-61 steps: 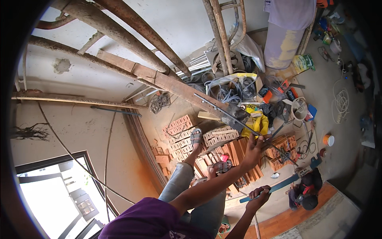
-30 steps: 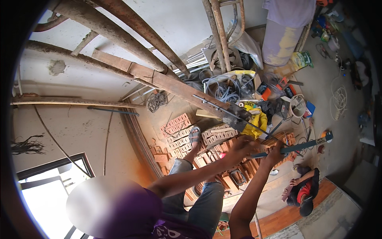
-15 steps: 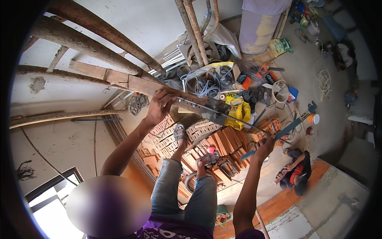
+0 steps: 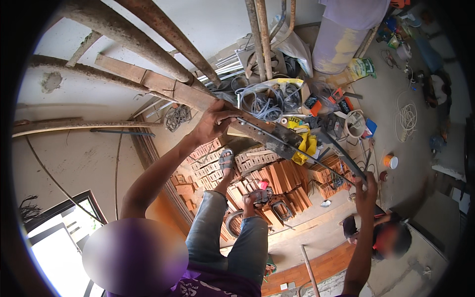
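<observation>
1. Head view, landmark: one wooden plank (image 4: 190,96), sloping from upper left toward the middle, its lower end dark-stained
2. Left hand (image 4: 213,121): laid over the plank, fingers bent at the rod's upper end; whether they close on the rod, cannot tell
3. Rod (image 4: 316,160), one, thin, dark: upper stretch lying along the plank, lower stretch running out past its dark end toward the right hand
4. Right hand (image 4: 366,192): well beyond the plank's lower end, closed round one end of the flat bar
5. Flat bar (image 4: 345,157), one, blue-grey: held slanting, far end up toward the plank's side
6. Yellow bag (image 4: 308,146): just beside the plank's dark end
7. Coiled hoses (image 4: 267,105), pale: above the plank, near its lower half
8. Red bricks (image 4: 284,174), stacked: below the plank, on the floor
9. Bucket (image 4: 355,123), whitish: right of the plank, well apart
10. Co-worker (image 4: 386,238), partly blurred: well below and right of the plank
</observation>
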Tool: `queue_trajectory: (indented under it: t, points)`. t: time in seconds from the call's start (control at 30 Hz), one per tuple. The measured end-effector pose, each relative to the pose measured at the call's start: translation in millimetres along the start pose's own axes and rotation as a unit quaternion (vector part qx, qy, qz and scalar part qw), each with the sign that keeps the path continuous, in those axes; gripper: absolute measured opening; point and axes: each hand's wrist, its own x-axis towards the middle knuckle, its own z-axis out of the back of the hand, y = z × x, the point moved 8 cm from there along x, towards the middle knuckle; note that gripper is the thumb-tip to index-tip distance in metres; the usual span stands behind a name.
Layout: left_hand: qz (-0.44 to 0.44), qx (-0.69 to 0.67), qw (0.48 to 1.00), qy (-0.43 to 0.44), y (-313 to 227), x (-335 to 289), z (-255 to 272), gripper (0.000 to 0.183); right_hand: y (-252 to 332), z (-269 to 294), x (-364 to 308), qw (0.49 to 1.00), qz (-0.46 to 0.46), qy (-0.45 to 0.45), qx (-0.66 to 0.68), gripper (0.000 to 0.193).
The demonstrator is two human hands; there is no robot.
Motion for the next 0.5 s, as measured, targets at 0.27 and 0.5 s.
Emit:
queue_trajectory:
  t: [0.27, 0.5]
  points:
    - [-0.002, -0.025, 0.999, -0.022, 2.1, -3.2, 6.4, 0.035, 40.7, -12.8, 90.9, 0.945, 0.308, 0.022, -0.112, 0.03]
    - [0.033, -0.041, 0.998, -0.018, 8.2, -1.8, 0.0, 0.038, 63.6, -34.5, 156.7, 0.903, 0.358, 0.154, -0.18, 0.037]
